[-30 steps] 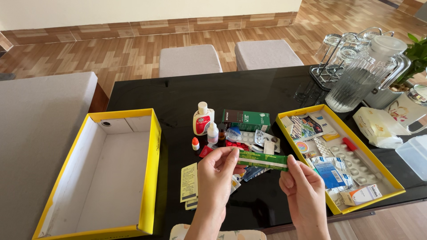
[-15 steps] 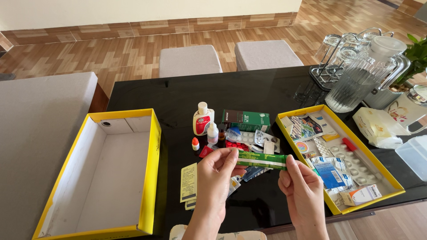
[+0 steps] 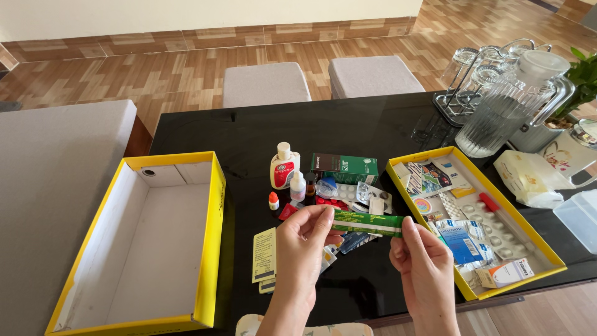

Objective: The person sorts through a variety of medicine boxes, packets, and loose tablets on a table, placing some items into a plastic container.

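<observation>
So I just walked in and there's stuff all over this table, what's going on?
A person holds a long, narrow green box level between both hands, the left hand at one end and the right hand at the other, above a glossy black table. On the left sits a deep yellow cardboard box with a white inside; on the right, a shallow yellow lid holds blister packs and sachets.

both hands [image 3: 360, 249] hold green strip [image 3: 367, 223] level over black table [image 3: 249, 134]

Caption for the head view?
Both hands, left and right, hold a green strip between two yellow boxes.
</observation>
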